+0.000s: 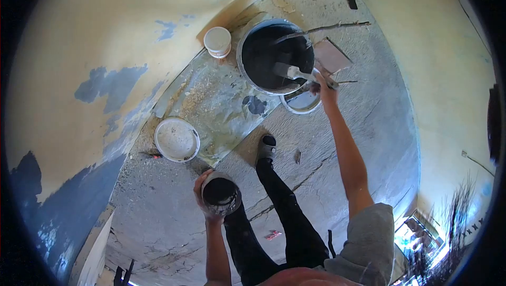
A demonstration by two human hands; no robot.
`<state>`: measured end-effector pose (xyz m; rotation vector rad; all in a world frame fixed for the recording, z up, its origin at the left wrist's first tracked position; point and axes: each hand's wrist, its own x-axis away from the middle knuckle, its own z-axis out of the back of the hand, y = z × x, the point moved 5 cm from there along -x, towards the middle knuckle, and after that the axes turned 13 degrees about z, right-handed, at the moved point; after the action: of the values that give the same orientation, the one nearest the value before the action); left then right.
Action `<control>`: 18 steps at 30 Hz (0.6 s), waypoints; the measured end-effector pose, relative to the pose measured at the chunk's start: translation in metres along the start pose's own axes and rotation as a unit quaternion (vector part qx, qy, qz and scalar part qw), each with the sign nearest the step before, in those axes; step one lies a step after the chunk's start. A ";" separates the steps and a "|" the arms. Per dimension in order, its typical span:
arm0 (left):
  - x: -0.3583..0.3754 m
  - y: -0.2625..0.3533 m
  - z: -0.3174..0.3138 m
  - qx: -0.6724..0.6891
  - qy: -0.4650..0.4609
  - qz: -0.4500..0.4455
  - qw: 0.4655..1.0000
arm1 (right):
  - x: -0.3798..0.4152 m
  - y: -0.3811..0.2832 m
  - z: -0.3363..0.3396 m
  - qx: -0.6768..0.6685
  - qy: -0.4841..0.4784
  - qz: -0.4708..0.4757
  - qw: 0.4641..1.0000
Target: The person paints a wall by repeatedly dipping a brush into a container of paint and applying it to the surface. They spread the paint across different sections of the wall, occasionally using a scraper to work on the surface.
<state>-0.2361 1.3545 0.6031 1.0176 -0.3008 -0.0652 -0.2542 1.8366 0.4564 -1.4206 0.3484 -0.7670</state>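
Head view: our right hand (326,83) grips a brush (295,71) over the big dark bucket (274,54), while our left hand (206,196) wraps a small pot (220,191) near our knee. We'd wipe bristles on the rim, avoiding the stick (321,28); open floor lies right.

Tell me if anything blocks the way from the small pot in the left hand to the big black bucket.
Nothing visible does. Between the small pot and the big bucket lies only bare floor sheet; the person's shoe stands off to the side.
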 end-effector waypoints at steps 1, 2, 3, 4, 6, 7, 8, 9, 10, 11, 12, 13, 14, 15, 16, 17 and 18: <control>-0.004 0.001 -0.005 0.006 0.001 -0.006 1.000 | 0.009 -0.001 0.009 -0.047 0.047 -0.025 0.997; -0.009 -0.003 -0.012 0.007 0.001 -0.009 1.000 | 0.019 0.003 0.019 -0.095 0.093 -0.051 0.990; -0.016 -0.011 -0.021 0.018 0.010 -0.006 1.000 | 0.026 0.010 0.023 -0.096 0.093 -0.049 0.990; -0.023 -0.020 -0.030 0.028 0.017 -0.002 0.999 | 0.036 0.032 0.029 -0.175 0.151 -0.081 0.970; -0.040 -0.031 -0.055 0.054 0.014 0.034 0.998 | 0.051 0.068 0.033 -0.255 0.206 -0.112 0.938; -0.052 -0.033 -0.070 0.044 0.003 0.041 0.998 | 0.061 0.085 0.030 -0.306 0.219 -0.123 0.918; -0.064 -0.039 -0.084 0.034 -0.008 0.046 0.998 | 0.069 0.099 0.026 -0.357 0.232 -0.133 0.895; -0.076 -0.056 -0.102 0.063 -0.016 0.061 0.996 | 0.074 0.109 0.021 -0.370 0.225 -0.137 0.891; -0.084 -0.070 -0.117 0.091 -0.024 0.079 0.992 | 0.080 0.111 0.018 -0.370 0.225 -0.139 0.890; -0.093 -0.070 -0.127 0.090 -0.025 0.081 0.992 | 0.086 0.111 0.015 -0.377 0.232 -0.145 0.885; -0.105 -0.064 -0.137 0.088 -0.023 0.059 0.994 | 0.090 0.108 0.011 -0.385 0.237 -0.148 0.879; -0.115 -0.057 -0.144 0.087 -0.022 0.036 0.995 | 0.094 0.100 0.010 -0.389 0.234 -0.142 0.880; -0.124 -0.054 -0.151 0.088 -0.021 0.032 0.995 | 0.097 0.086 0.008 -0.392 0.233 -0.139 0.879; -0.133 -0.047 -0.156 0.069 -0.010 0.000 0.998 | 0.100 0.068 0.007 -0.386 0.223 -0.131 0.886; -0.138 -0.038 -0.159 0.051 0.001 -0.032 0.998 | 0.103 0.049 0.008 -0.380 0.213 -0.123 0.892; -0.141 -0.024 -0.160 0.073 0.005 -0.046 0.996 | 0.104 0.039 0.013 -0.382 0.210 -0.117 0.892; -0.144 -0.011 -0.160 0.075 0.008 -0.051 0.996 | 0.106 0.025 0.018 -0.394 0.185 -0.100 0.895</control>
<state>-0.3282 1.5082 0.4846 1.1811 -0.2420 -0.1289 -0.1596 1.7792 0.4581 -2.0894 0.8923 -1.1421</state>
